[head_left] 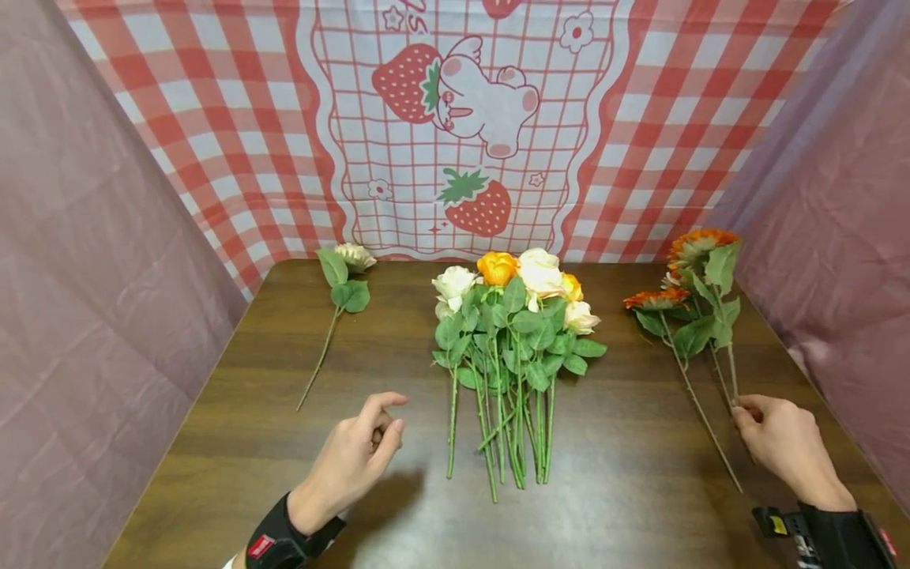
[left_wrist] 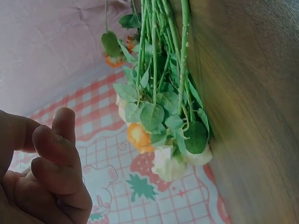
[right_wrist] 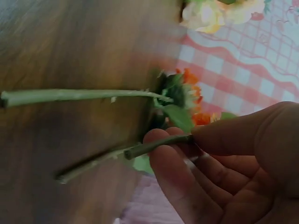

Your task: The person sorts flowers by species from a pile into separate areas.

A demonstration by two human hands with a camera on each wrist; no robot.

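Observation:
At the table's right side my right hand point(head_left: 785, 442) pinches the stem point(right_wrist: 156, 145) of an orange flower point(head_left: 704, 246) between thumb and fingers, close to the stem's cut end. Beside it lies another orange flower point(head_left: 657, 299), its long stem point(right_wrist: 79, 95) running along the table; a third stem point(right_wrist: 91, 167) passes just under the held one. My left hand point(head_left: 350, 458) hovers over the table, left of a bunch of roses point(head_left: 512, 332), with fingers loosely bent and nothing in them. In the left wrist view, those fingers point(left_wrist: 58, 163) are apart from the rose stems.
White, cream and orange roses lie together mid-table, stems toward me. A single pale flower point(head_left: 354, 258) with two leaves lies at the back left. Behind the brown table point(head_left: 235, 442) hangs a red checked cloth point(head_left: 242, 126); pink curtains point(head_left: 846, 237) flank both sides.

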